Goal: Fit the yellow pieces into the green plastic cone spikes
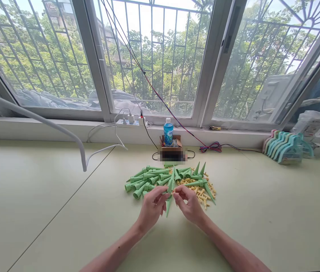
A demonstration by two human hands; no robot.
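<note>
My left hand is closed, thumb and fingers pinching a green plastic watering spike whose tapered tip points away from me. Beside it, my right hand is closed too; its fingertips pinch a small yellow plastic valve against the spike, partly hidden by the fingers. Below the fingertips, another pointed green tip sticks out towards me. Several green spikes lie heaped just beyond my left hand. Loose yellow valves are spread beyond my right hand, with a few green spikes lying over them.
A small cardboard box holds a blue bottle behind the pile, with a blurred dark device in front. Coiled cable and pastel hangers lie further right. A white curved tube reaches over the table at left.
</note>
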